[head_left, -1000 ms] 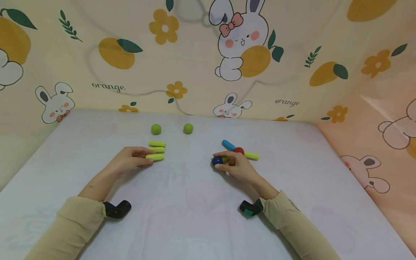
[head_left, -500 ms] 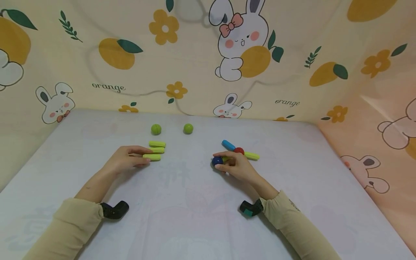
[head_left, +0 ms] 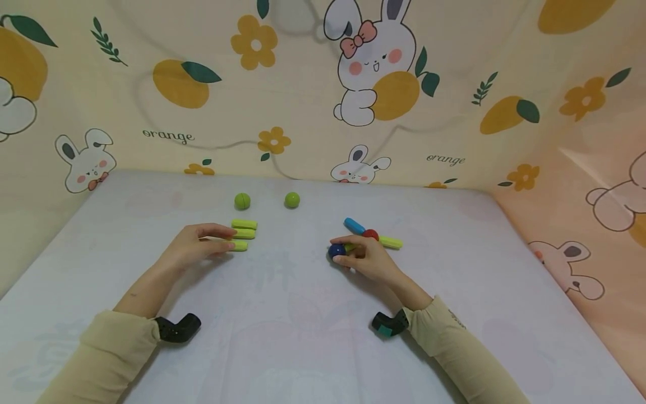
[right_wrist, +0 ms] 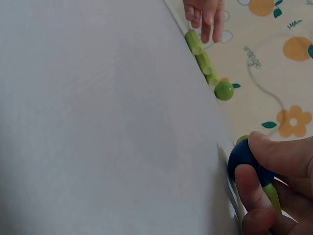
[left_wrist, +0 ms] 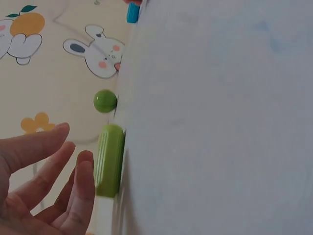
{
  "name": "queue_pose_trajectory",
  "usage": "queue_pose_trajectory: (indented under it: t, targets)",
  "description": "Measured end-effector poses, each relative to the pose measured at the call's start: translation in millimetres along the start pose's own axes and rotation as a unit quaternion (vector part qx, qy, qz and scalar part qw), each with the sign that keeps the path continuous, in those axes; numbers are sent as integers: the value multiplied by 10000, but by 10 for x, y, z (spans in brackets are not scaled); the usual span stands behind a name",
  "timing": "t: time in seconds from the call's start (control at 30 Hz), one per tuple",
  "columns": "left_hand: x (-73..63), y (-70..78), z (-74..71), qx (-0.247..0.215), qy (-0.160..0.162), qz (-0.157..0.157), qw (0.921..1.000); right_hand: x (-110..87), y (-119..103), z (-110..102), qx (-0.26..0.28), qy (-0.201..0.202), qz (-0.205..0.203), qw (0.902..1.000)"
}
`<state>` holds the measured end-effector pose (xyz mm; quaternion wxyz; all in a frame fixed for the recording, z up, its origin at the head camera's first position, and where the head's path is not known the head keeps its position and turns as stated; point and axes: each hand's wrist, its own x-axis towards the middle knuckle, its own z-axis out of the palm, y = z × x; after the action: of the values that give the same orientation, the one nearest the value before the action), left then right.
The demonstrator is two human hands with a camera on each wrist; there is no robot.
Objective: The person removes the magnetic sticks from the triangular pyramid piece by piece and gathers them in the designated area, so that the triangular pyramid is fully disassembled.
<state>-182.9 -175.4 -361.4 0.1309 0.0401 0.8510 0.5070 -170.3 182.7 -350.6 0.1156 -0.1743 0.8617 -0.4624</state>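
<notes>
"State the position of the hands."
"The left hand [head_left: 195, 246] is spread, its thumb overlapping the end of the nearest rod [head_left: 240, 246]; contact cannot be confirmed. The right hand [head_left: 372, 261] pinches the blue ball [head_left: 337, 251] between thumb and fingers."

"Locate the parts."
"The blue ball is right of centre, over the bench [head_left: 303, 336]. The nearest rod lies in front of two other green rods [head_left: 245, 233]. Two green balls [head_left: 292, 200] stand behind."

"What differs between views?"
"Only the head view shows the red ball [head_left: 370, 235], set between a blue rod [head_left: 354, 225] and an outer rod [head_left: 391, 242]. The left wrist view shows grooves along one green rod. The right wrist view shows round, pale rod ends."

"Is any writing legible?"
"The backdrop [head_left: 303, 101] reads 'orange' twice in the head view. The print on the right sleeve [head_left: 454, 342] is too small to read."
</notes>
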Motion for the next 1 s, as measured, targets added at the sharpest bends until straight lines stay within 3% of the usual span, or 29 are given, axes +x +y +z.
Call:
queue_pose_trajectory:
  t: [0.13,0.3,0.67,1.0]
  targets:
    - [11,39,73,-283,-135,244,9992,59,135,38,42,-22,53,10000]
    - [59,96,177,-313,-270,251,9988,136,349,89,134,7,14,9999]
    - [194,203,350,-169,-494,351,9980,98,311,76,-111,35,-225,9997]
    - [283,343,509,-249,-733,326,9965,74,311,-122,-329,871,-534,9942]
